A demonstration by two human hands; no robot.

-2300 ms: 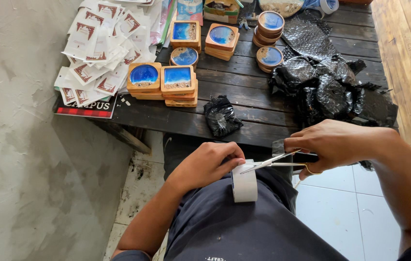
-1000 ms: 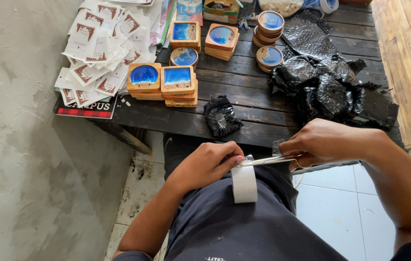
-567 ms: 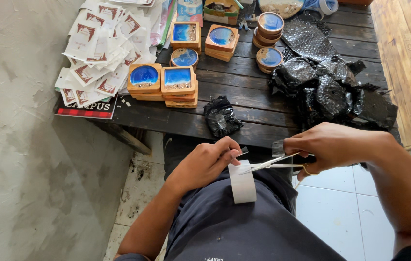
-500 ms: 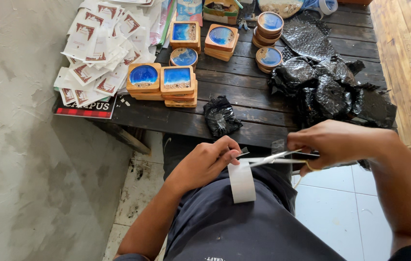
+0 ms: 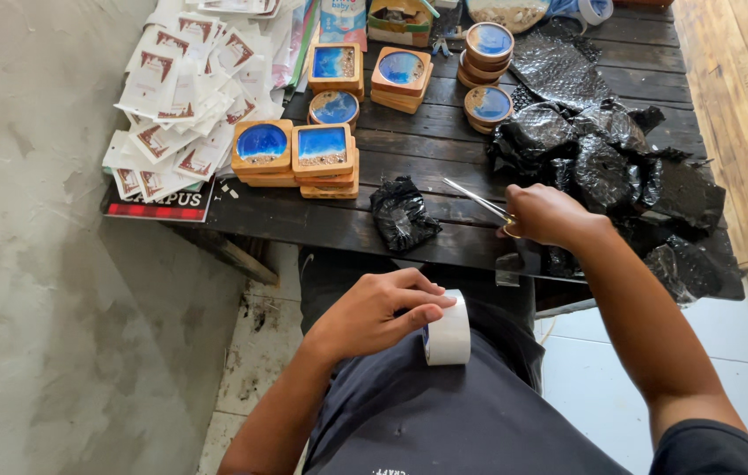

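Note:
My left hand rests on my lap and grips a white roll of tape standing on edge. My right hand is over the near edge of the dark wooden table and holds metal scissors, blades pointing up and left. A short strip of clear tape hangs below that hand. A small parcel in black bubble wrap lies on the table just left of the scissors.
Stacks of wooden coasters with blue centres sit mid-table, round ones further back. A heap of black bubble wrap fills the right side. White printed packets cover the left end. A grey wall is at left.
My right hand lifted the scissors from the tape roll up to the table edge, carrying a cut strip of tape. My left hand settled over the roll on my lap.

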